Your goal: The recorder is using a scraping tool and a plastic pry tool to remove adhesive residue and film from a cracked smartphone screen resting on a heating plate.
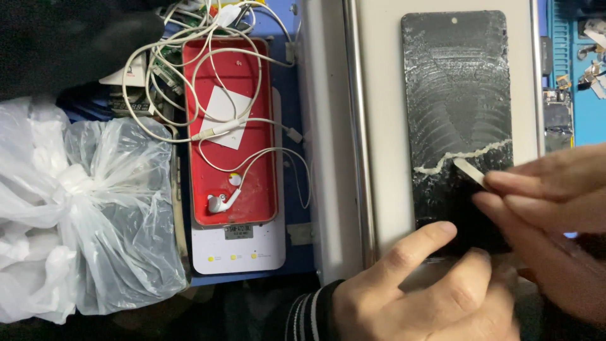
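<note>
Phone screen [457, 95] lies under right hand [555, 208], its bottom edge pinned by left hand [429, 290].

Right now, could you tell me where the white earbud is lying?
The white earbud lies at the near end of the red mat, left of centre, beside the plastic bag.

left hand [423, 290] lies flat, fingers spread; right hand [549, 208] pinches, fingertips together.

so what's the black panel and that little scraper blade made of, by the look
Black panel: probably glass, glossy where clean, smeared with pale dried glue residue. Scraper blade in the right hand: thin, flat, off-white, likely plastic, though metal can't be ruled out.
</note>
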